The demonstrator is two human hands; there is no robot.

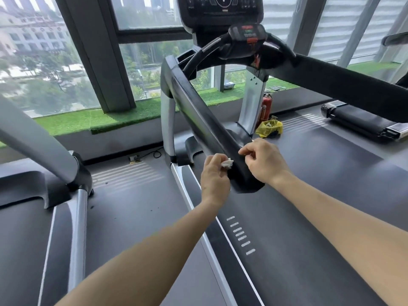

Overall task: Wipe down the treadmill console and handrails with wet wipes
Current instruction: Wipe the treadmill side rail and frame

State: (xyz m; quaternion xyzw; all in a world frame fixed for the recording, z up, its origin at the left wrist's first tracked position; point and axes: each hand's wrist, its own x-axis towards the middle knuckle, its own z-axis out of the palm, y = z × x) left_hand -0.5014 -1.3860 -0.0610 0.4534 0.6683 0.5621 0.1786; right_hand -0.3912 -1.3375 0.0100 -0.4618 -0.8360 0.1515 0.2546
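The treadmill's black left handrail [198, 111] runs from the console [220, 7] down toward me and ends near my hands. My left hand [215, 175] holds a crumpled white wet wipe [227, 163] against the left side of the rail's near end. My right hand [262, 161] rests on the right side of the same end, fingers curled, thumb and forefinger pinched together at the rail's top; what they pinch is too small to tell. The right handrail [344, 85] stretches across the right of the view. A small control pod [248, 33] sits on the centre bar.
A yellow bag [269, 128] with used wipes lies on the floor ahead of the belt, beside a red fire extinguisher [266, 107]. Neighbouring treadmills stand left [37, 138] and right [362, 122]. Windows and a green turf ledge [110, 118] lie beyond.
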